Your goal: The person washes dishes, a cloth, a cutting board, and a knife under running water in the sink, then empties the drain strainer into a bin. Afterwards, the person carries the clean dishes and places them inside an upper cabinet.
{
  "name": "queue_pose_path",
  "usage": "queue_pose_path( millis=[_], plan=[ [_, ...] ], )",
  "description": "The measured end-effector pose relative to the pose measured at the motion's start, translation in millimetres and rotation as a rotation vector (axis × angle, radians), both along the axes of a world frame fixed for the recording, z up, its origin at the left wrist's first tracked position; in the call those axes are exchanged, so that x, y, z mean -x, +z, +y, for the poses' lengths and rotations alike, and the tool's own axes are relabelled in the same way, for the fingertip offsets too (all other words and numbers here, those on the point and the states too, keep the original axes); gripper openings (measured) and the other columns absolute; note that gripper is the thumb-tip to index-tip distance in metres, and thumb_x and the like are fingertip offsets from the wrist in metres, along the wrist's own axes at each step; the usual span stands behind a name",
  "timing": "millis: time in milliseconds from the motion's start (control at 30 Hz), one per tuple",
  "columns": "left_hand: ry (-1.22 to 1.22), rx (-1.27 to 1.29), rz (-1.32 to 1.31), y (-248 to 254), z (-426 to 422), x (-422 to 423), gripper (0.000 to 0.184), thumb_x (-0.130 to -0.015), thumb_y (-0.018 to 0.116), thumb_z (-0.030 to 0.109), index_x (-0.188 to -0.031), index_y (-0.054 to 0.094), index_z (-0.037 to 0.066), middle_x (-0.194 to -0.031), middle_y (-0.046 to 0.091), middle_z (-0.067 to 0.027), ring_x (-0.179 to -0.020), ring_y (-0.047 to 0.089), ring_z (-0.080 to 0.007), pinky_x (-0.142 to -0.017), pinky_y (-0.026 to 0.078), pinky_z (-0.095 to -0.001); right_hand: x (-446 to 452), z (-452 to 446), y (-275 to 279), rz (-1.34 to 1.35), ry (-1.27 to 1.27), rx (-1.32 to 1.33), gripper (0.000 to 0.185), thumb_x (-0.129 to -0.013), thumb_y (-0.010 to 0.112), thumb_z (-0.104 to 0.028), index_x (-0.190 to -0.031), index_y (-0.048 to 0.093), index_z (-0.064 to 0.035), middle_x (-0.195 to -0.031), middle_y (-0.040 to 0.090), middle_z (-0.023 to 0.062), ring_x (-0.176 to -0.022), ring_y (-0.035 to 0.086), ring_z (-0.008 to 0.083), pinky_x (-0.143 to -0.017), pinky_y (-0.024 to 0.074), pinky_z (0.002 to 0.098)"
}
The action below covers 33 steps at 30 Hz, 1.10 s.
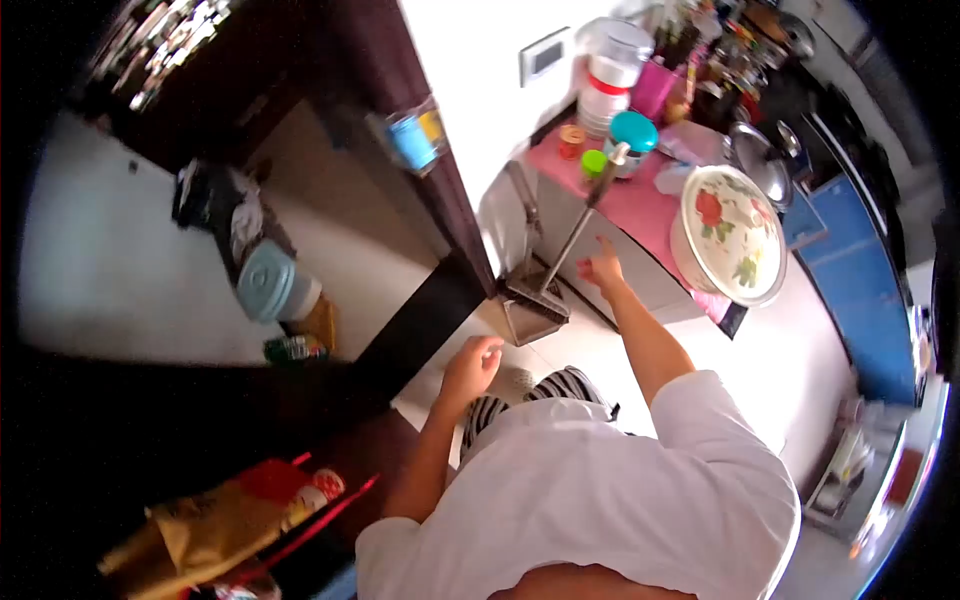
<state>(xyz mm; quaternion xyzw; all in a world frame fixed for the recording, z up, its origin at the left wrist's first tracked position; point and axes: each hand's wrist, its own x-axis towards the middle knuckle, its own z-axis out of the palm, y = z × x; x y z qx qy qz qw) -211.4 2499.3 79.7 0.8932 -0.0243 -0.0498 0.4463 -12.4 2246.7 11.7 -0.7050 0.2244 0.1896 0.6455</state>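
Note:
My right hand (pixel 602 270) reaches forward with its fingers apart and nothing in them. Just ahead of it, a broom (pixel 575 238) with a grey handle leans against the edge of a pink-topped counter. Its bristles rest in a dustpan (pixel 535 322) on the floor by the doorway. My left hand (pixel 472 370) hangs lower, in front of my striped trousers, its fingers loosely bent and holding nothing that I can see. A large white basin (pixel 738 240) with painted flowers stands on the counter, to the right of my right hand.
Jars and a teal-lidded tub (pixel 632 133) crowd the pink counter (pixel 640 205). Blue cabinets (pixel 855 280) run along the right. Through the doorway at left stands a bucket with a pale blue lid (pixel 267 282). A brown paper bag (pixel 215 535) lies at lower left.

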Motion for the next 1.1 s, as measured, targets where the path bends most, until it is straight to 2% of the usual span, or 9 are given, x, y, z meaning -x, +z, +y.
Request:
queue_pose_path(
  millis=[233, 333, 400, 433, 500, 567, 700, 833, 1100],
  plan=[
    [-0.177, 0.176, 0.058, -18, -1, -139, 0.026, -0.079, 0.057, 0.017, -0.101, 0.055, 0.003, -0.096, 0.057, -0.0138, -0.078, 0.058, -0.0236, -0.069, 0.046, -0.0318, -39, 9, 5, 0.090, -0.059, -0.572, 0.061, -0.083, 0.035, -0.011, -0.136, 0.010, -0.0280, -0.105, 0.055, 0.0186, -0.081, 0.059, 0.0274, -0.075, 0.0498, 0.0419],
    [-0.140, 0.047, 0.125, -41, 2, -183, 0.042, -0.076, 0.059, 0.018, -0.111, 0.047, -0.002, -0.099, 0.056, -0.0168, -0.081, 0.058, -0.0259, -0.073, 0.046, -0.0326, -24, 9, 8, 0.063, -0.024, -0.436, 0.052, -0.085, 0.037, -0.015, -0.133, 0.020, -0.0208, -0.108, 0.052, 0.0206, -0.088, 0.057, 0.0328, -0.080, 0.0476, 0.0455],
    [-0.109, -0.044, 0.117, -45, 0, -196, 0.059, -0.075, 0.059, 0.017, -0.123, 0.033, -0.006, -0.101, 0.055, -0.0191, -0.081, 0.058, -0.0271, -0.075, 0.045, -0.0326, -8, 0, -6, 0.336, -0.057, -0.778, 0.047, -0.085, 0.040, -0.023, -0.127, 0.028, -0.0076, -0.099, 0.055, 0.0194, -0.082, 0.059, 0.0316, -0.073, 0.0505, 0.0422],
    [-0.109, 0.091, 0.322, -62, 5, -211, 0.068, -0.075, 0.059, 0.010, -0.133, 0.023, 0.004, -0.115, 0.047, -0.0138, -0.084, 0.054, -0.0198, -0.068, 0.047, -0.0298, 10, -5, -13, 0.320, -0.098, -0.787, 0.047, -0.085, 0.040, -0.023, -0.127, 0.028, -0.0076, -0.099, 0.055, 0.0194, -0.082, 0.059, 0.0316, -0.073, 0.0505, 0.0422],
    [-0.064, 0.316, 0.437, -48, 1, -216, 0.079, -0.069, 0.064, 0.007, -0.134, 0.020, 0.007, -0.115, 0.046, -0.0177, -0.089, 0.055, -0.0239, -0.076, 0.046, -0.0341, 73, -10, -33, 0.159, -0.016, -1.125, 0.031, -0.082, 0.048, -0.019, -0.106, 0.043, -0.0005, -0.090, 0.054, 0.0187, -0.078, 0.058, 0.0325, -0.071, 0.0516, 0.0430],
    [-0.167, 0.298, 0.487, -65, 1, -234, 0.089, -0.064, 0.066, 0.002, -0.136, 0.016, 0.013, -0.122, 0.038, -0.0162, -0.100, 0.049, -0.0246, -0.077, 0.046, -0.0358, 138, 9, 5, 0.443, -0.255, -0.864, 0.020, -0.078, 0.053, -0.014, -0.092, 0.046, -0.0021, -0.079, 0.053, 0.0168, -0.072, 0.058, 0.0300, -0.057, 0.0514, 0.0392],
    [-0.384, 0.261, 0.458, -84, -9, -254, 0.081, -0.066, 0.067, -0.002, -0.134, 0.025, 0.010, -0.134, 0.032, -0.0078, -0.115, 0.037, -0.0279, -0.089, 0.040, -0.0372, 257, 1, -13, 0.181, -0.221, -0.731, 0.022, -0.074, 0.053, -0.002, -0.095, 0.045, -0.0052, -0.062, 0.052, 0.0127, -0.054, 0.055, 0.0229, -0.040, 0.0415, 0.0310],
    [-0.617, 0.271, 0.166, -121, -14, -267, 0.028, -0.073, 0.068, 0.011, -0.088, 0.045, 0.006, -0.091, 0.061, -0.0063, -0.074, 0.061, -0.0180, -0.066, 0.049, -0.0311, 334, -32, 67, 0.267, -0.502, -0.753, 0.038, -0.075, 0.052, 0.003, -0.109, 0.043, -0.0122, -0.061, 0.053, 0.0074, -0.045, 0.049, 0.0113, -0.037, 0.0389, 0.0213],
    [-0.575, -0.173, -0.264, -8, -92, -170, 0.025, -0.074, 0.068, 0.022, -0.089, 0.054, 0.008, -0.076, 0.064, -0.0085, -0.074, 0.063, -0.0242, -0.065, 0.048, -0.0321, 427, -155, 97, 0.307, -0.470, -0.290, 0.044, -0.072, 0.054, -0.001, -0.113, 0.044, -0.0091, -0.065, 0.054, 0.0085, -0.051, 0.053, 0.0157, -0.043, 0.0429, 0.0249]
  ],
)
